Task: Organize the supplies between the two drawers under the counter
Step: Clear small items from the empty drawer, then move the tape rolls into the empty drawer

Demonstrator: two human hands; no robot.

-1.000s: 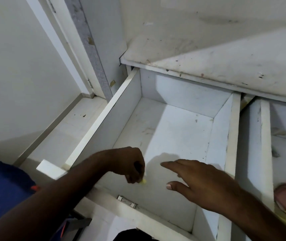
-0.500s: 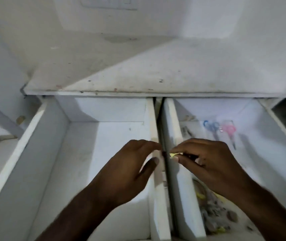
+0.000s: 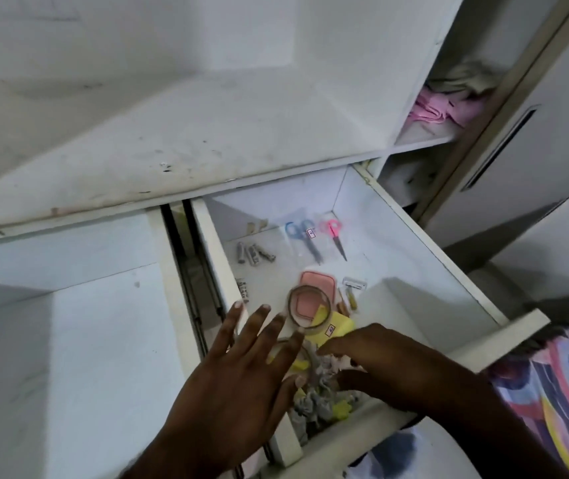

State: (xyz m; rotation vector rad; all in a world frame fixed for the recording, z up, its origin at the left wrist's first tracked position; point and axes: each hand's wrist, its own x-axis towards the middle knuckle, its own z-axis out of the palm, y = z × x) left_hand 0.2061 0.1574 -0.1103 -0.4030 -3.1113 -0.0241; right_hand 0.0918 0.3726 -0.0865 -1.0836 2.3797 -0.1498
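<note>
Two white drawers stand pulled out under the counter (image 3: 207,140). The left drawer (image 3: 69,340) shows only its bare bottom. In the right drawer (image 3: 424,257) lie blue scissors (image 3: 305,238), pink scissors (image 3: 335,235), grey wall plugs (image 3: 253,254), a pink lidded box (image 3: 317,281), a clear tape roll (image 3: 309,311), yellow notes (image 3: 336,324) and a crumpled grey-and-yellow pile (image 3: 317,402). My left hand (image 3: 241,368) hovers with spread straight fingers over the wall between the drawers. My right hand (image 3: 390,368) reaches into the pile, fingers and thumb loosely apart.
To the right of the drawers an open shelf holds pink and beige cloths (image 3: 442,108), beside a tall cabinet door (image 3: 535,133). Striped colourful fabric (image 3: 559,382) sits at the lower right, close to the right drawer's front.
The view has swung right, from the left drawer to the right one. My right hand carried a small yellow piece over the divider into the pile. My left hand followed, fingers spread.
</note>
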